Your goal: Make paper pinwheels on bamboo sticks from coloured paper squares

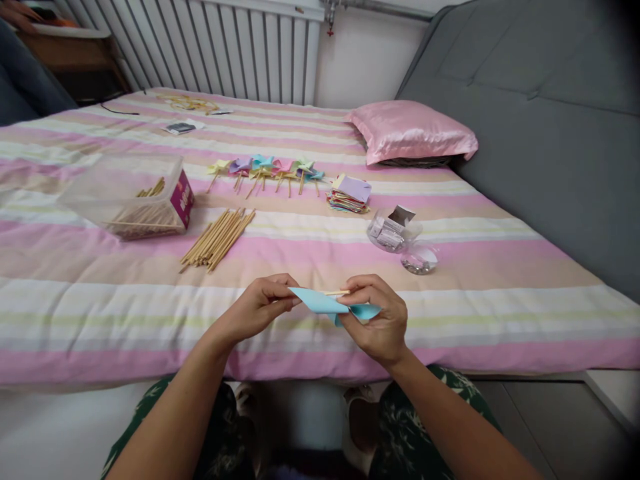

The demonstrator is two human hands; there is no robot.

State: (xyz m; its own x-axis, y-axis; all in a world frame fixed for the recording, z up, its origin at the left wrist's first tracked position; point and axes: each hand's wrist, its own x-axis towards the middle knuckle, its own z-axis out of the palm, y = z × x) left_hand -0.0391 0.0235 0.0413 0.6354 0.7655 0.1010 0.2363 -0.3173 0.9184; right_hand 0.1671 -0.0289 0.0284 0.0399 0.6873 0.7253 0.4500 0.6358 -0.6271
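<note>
A light-blue paper pinwheel [320,302] is held between my two hands above the near edge of the bed. My left hand [267,303] is closed at its left side, fingertips partly behind the paper. My right hand [377,317] pinches the pinwheel near its centre, with thumb and fingers on opposite sides. A thin wooden stick [336,292] shows behind the paper, one end at my right fingers; the rest of it is hidden. Beyond my left hand lies a loose pile of wooden sticks [219,240].
Finished-looking pinwheels [263,163] lie in a row behind, beside stacked coloured paper [349,193]. A clear plastic box [95,193] holds more sticks. Two small clear containers [393,230] sit right of centre. A pink pillow [413,130] rests by the grey headboard [540,120]. Another person's leg [30,83] shows far left.
</note>
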